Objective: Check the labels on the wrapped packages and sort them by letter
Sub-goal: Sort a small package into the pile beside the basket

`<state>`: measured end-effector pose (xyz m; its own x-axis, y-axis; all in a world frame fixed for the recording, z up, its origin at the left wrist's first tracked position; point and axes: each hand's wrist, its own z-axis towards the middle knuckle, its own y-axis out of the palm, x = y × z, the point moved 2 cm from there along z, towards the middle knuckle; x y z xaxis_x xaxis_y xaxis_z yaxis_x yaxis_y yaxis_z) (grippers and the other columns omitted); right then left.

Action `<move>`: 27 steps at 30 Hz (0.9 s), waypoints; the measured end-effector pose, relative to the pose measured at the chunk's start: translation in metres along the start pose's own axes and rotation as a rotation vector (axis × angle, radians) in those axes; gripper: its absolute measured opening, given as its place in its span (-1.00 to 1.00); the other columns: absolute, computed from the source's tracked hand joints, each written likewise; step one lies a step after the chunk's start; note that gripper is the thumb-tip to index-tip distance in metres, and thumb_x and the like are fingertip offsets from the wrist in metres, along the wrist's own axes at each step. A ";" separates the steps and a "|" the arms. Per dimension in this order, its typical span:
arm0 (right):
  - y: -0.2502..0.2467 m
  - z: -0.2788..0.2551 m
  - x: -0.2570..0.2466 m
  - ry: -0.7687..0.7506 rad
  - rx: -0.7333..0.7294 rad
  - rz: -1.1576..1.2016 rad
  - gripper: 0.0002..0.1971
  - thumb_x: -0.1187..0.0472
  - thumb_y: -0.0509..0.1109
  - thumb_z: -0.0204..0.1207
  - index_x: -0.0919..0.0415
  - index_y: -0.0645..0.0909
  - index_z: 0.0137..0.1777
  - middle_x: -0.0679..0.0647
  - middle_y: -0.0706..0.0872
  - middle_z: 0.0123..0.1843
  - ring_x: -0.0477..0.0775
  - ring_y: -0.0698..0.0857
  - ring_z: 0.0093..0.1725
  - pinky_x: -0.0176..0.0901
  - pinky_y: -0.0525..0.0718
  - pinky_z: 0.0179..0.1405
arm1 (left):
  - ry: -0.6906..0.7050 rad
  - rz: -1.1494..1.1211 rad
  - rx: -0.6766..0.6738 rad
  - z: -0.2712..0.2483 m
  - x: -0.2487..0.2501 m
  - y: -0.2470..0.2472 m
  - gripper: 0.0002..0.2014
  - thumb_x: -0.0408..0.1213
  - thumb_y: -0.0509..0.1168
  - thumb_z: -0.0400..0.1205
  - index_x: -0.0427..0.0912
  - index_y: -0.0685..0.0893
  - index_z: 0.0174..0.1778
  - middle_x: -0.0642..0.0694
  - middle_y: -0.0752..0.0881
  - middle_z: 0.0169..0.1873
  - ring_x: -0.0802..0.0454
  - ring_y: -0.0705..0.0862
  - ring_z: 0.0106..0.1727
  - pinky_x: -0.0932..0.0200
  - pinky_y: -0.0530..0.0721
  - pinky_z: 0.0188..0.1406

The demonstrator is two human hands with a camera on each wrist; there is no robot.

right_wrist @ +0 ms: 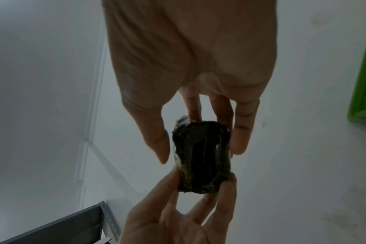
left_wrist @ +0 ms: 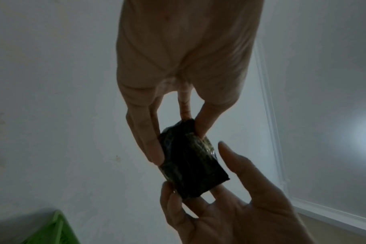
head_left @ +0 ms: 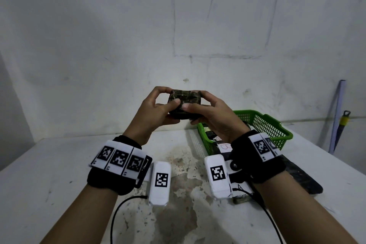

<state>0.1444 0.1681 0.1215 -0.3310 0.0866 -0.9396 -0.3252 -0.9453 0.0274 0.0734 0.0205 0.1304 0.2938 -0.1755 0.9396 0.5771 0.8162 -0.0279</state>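
While both hands are raised above the tabletop [head_left: 59, 164], the left hand [head_left: 150, 113] grips one end of a dark wrapped package [head_left: 185, 104], thumb laid on the near face and fingers [head_left: 158, 90] curled over the far top edge. Between the two sets of fingers the package lies crosswise, its long axis running from one hand to the other, so each hand has an end and neither is nearer than the other. Its near face shows only dark, crinkled wrap (no letter that I can make out from where I stand). On the other end the right hand [head_left: 213, 117] holds in the same manner, thumb on the near face and fingers round the back; in the left wrist view its fingers look partly spread, so that hold seems the lighter one.

My guess is the label sits on a face turned away, and finding it would mean rolling the package about that long axis between the fingers.

Below and beyond the right fingers stands a green basket [head_left: 281, 132] with more packages inside, one white label [head_left: 224, 147] reading roughly "B".
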 end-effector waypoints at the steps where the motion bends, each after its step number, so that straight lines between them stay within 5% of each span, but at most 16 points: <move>1: 0.000 0.000 0.000 -0.004 0.002 -0.003 -0.64 0.39 0.57 0.42 0.19 0.68 0.21 0.28 0.81 0.05 0.14 0.78 -0.05 -0.16 0.66 -0.25 | -0.002 -0.012 0.000 0.000 0.000 0.000 -0.80 -0.34 0.35 0.64 -0.07 0.58 0.15 -0.30 0.77 -0.04 -0.20 0.82 -0.09 0.02 0.82 -0.06; 4: -0.001 0.000 -0.002 -0.028 0.034 -0.021 -0.61 0.49 0.53 0.41 0.26 0.66 0.23 0.32 0.80 0.04 0.17 0.76 -0.06 -0.16 0.68 -0.24 | -0.023 -0.036 -0.044 -0.002 0.000 0.001 -0.70 -0.42 0.37 0.60 -0.15 0.60 0.25 -0.32 0.76 0.05 -0.26 0.80 0.04 0.00 0.79 0.06; 9: -0.002 -0.001 -0.003 0.002 0.023 -0.008 -0.68 0.41 0.54 0.44 0.27 0.69 0.20 0.36 0.80 0.06 0.15 0.77 -0.11 -0.17 0.68 -0.27 | -0.028 0.003 -0.062 -0.003 0.002 0.000 -0.69 -0.46 0.39 0.58 -0.18 0.62 0.23 -0.39 0.77 -0.03 -0.27 0.80 0.03 0.09 0.81 -0.01; 15: -0.002 -0.004 -0.005 -0.009 0.003 -0.076 -0.68 0.41 0.53 0.46 0.29 0.67 0.22 0.35 0.78 0.02 0.20 0.74 -0.15 -0.17 0.71 -0.31 | -0.095 0.035 -0.020 -0.003 0.005 0.000 -0.73 -0.17 0.36 0.64 -0.28 0.64 0.14 -0.26 0.70 -0.06 -0.27 0.80 -0.22 0.06 0.83 -0.22; 21: -0.001 -0.009 -0.012 0.023 -0.020 -0.061 -0.83 0.25 0.56 0.47 0.16 0.73 0.04 0.27 0.79 -0.13 0.19 0.72 -0.42 -0.19 0.67 -0.54 | -0.057 -0.006 -0.017 -0.001 0.006 -0.001 -0.67 -0.21 0.34 0.64 -0.47 0.63 0.10 -0.35 0.69 0.03 -0.29 0.76 0.04 0.01 0.83 -0.13; 24: -0.001 -0.011 -0.015 0.024 -0.041 -0.086 -0.86 0.25 0.55 0.49 0.12 0.74 0.03 0.28 0.79 -0.05 0.18 0.73 -0.35 -0.16 0.67 -0.51 | -0.034 -0.048 -0.001 -0.001 0.006 -0.001 -0.63 -0.22 0.33 0.65 -0.57 0.63 0.05 -0.33 0.70 -0.06 -0.20 0.78 -0.06 -0.03 0.82 -0.12; 27: -0.001 -0.013 -0.017 0.070 -0.064 -0.066 -0.81 0.10 0.47 0.56 0.13 0.74 0.12 0.22 0.80 0.05 0.28 0.79 -0.22 -0.09 0.70 -0.43 | -0.013 -0.053 0.021 0.000 0.006 -0.001 -0.80 -0.38 0.33 0.62 -0.51 0.67 -0.04 -0.25 0.70 -0.17 -0.09 0.75 -0.18 0.13 0.80 -0.20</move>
<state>0.1623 0.1634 0.1330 -0.2471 0.1293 -0.9603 -0.2862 -0.9566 -0.0551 0.0746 0.0181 0.1363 0.2530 -0.2118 0.9440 0.5751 0.8175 0.0293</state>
